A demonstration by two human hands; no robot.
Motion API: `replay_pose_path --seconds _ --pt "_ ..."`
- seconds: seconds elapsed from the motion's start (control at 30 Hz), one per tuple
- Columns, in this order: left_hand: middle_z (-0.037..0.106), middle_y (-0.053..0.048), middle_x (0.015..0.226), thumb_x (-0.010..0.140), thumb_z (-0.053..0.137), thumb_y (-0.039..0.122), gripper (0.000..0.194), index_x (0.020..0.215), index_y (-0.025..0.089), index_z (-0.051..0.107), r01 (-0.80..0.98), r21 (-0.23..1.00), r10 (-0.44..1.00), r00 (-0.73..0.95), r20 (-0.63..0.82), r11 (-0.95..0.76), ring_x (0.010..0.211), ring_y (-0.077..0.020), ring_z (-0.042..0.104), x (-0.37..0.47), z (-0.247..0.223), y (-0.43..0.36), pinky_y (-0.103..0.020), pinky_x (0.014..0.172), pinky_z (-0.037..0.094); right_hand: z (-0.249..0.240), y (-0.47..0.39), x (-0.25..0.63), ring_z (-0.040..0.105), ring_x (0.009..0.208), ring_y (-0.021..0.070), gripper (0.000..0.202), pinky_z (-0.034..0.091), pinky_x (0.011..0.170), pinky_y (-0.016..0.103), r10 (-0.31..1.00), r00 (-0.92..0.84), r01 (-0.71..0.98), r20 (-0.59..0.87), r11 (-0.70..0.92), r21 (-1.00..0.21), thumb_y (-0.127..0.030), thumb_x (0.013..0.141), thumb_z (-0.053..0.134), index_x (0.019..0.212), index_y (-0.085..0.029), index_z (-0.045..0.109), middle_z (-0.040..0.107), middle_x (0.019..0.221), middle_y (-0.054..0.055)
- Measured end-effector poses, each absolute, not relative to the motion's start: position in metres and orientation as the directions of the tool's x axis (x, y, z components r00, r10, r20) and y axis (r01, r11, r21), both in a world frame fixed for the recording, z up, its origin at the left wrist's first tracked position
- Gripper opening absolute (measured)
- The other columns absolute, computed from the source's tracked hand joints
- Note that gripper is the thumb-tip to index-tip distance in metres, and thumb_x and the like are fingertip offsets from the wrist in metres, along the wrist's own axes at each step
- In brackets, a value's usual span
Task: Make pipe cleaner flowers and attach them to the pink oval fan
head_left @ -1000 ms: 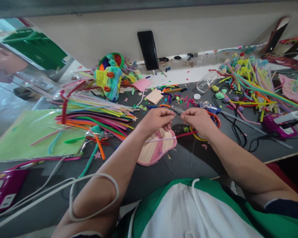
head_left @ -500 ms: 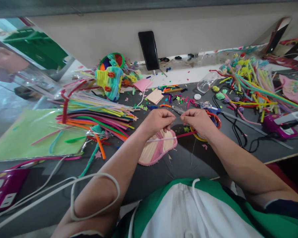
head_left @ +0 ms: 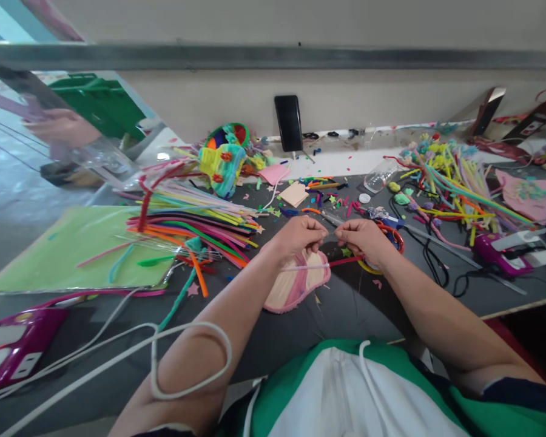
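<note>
My left hand (head_left: pixel 304 235) and my right hand (head_left: pixel 359 238) meet close together above the table, both with fingertips pinched. A faint thin strand may run between the fingertips; it is too fine to name. Below them lies a flat pink-and-cream striped piece (head_left: pixel 295 286) with a fuzzy pink edge, partly covered by my left hand and forearm. A pale pink pipe cleaner (head_left: pixel 307 267) crosses it, and a red strip (head_left: pixel 346 261) runs toward my right hand. Behind my right hand show scissors with red handles (head_left: pixel 399 238), partly hidden.
Bundles of coloured pipe cleaners (head_left: pixel 209 221) lie left, with more (head_left: pixel 459 170) right. A green sheet (head_left: pixel 73 249), a phone (head_left: pixel 289 123) leaning on the wall, a clear cup (head_left: pixel 378 176) and purple glue-gun-like devices (head_left: pixel 27 346) surround the work. A white cord (head_left: pixel 186 328) loops over my left forearm.
The head view has tilted up and shifted slightly left, so the scene sits lower and further right. My hands keep their pinched pose close together, with no clear change in grip.
</note>
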State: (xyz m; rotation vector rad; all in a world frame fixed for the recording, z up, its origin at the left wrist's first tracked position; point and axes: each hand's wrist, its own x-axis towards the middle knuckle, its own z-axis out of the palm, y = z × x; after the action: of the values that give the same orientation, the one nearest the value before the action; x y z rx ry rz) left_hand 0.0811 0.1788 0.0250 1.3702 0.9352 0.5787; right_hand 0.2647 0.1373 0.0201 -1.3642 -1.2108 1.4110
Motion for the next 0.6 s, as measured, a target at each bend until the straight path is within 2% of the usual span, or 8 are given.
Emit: replay_pose_path --seconds 0.1,0.17,0.27,0.37,0.47,0.6 --pt "0.058 0.002 0.050 0.072 0.064 0.020 0.010 0.073 0.011 0.062 0.131 0.974 0.809 0.541 -0.228 0.187 0.038 -0.0052 0.050 0.080 0.023 0.180 -0.016 0.040 0.035 0.022 0.138 0.265 0.033 0.034 0.0023 0.027 0.021 0.032 0.016 0.970 -0.093 0.096 -0.226 -0.217 -0.971 -0.036 0.068 0.068 0.080 -0.013 0.063 0.062 0.059 0.000" --pt "0.057 0.002 0.049 0.071 0.064 0.018 0.008 0.073 0.011 0.061 0.100 0.969 0.805 0.541 -0.244 0.226 0.038 -0.0057 0.050 0.079 0.021 0.182 -0.016 0.040 0.036 0.025 0.138 0.268 0.045 0.041 0.0050 0.030 0.032 0.036 0.017 0.975 -0.078 0.153 -0.210 -0.196 -0.969 -0.036 0.070 0.067 0.090 -0.014 0.064 0.067 0.071 0.003" --pt "0.057 0.002 0.047 0.071 0.063 0.016 0.007 0.071 0.010 0.061 0.068 0.962 0.802 0.538 -0.259 0.264 0.038 -0.0065 0.051 0.079 0.018 0.183 -0.017 0.040 0.035 0.037 0.138 0.274 0.063 0.073 0.0127 0.041 0.051 0.062 0.024 0.999 -0.007 0.264 -0.049 -0.046 -0.963 -0.033 0.070 0.068 0.107 -0.016 0.061 0.069 0.093 0.007" --pt "0.057 0.002 0.047 0.070 0.064 0.016 0.007 0.068 0.010 0.060 0.061 0.962 0.791 0.557 -0.253 0.265 0.038 -0.0067 0.051 0.080 0.013 0.184 -0.017 0.040 0.035 0.065 0.145 0.279 0.064 0.090 0.0166 0.045 0.050 0.082 0.033 0.991 0.004 0.395 0.136 0.123 -0.910 -0.030 0.073 0.066 0.115 -0.017 0.058 0.068 0.104 0.009" --pt "0.057 0.002 0.048 0.070 0.064 0.017 0.008 0.068 0.010 0.061 0.054 0.967 0.790 0.565 -0.236 0.251 0.038 -0.0069 0.050 0.081 0.009 0.184 -0.018 0.040 0.035 0.098 0.164 0.273 0.065 0.087 0.0177 0.045 0.051 0.082 0.035 0.979 -0.054 0.527 0.195 0.194 -0.827 -0.029 0.075 0.062 0.117 -0.016 0.057 0.068 0.105 0.010" --pt "0.057 0.002 0.051 0.072 0.062 0.018 0.007 0.069 0.012 0.062 0.053 0.973 0.793 0.569 -0.215 0.226 0.039 -0.0063 0.049 0.081 0.005 0.183 -0.019 0.042 0.036 0.121 0.197 0.238 0.066 0.083 0.0189 0.039 0.051 0.078 0.033 0.963 -0.161 0.672 0.219 0.269 -0.690 -0.024 0.075 0.060 0.113 -0.015 0.062 0.071 0.096 0.010"
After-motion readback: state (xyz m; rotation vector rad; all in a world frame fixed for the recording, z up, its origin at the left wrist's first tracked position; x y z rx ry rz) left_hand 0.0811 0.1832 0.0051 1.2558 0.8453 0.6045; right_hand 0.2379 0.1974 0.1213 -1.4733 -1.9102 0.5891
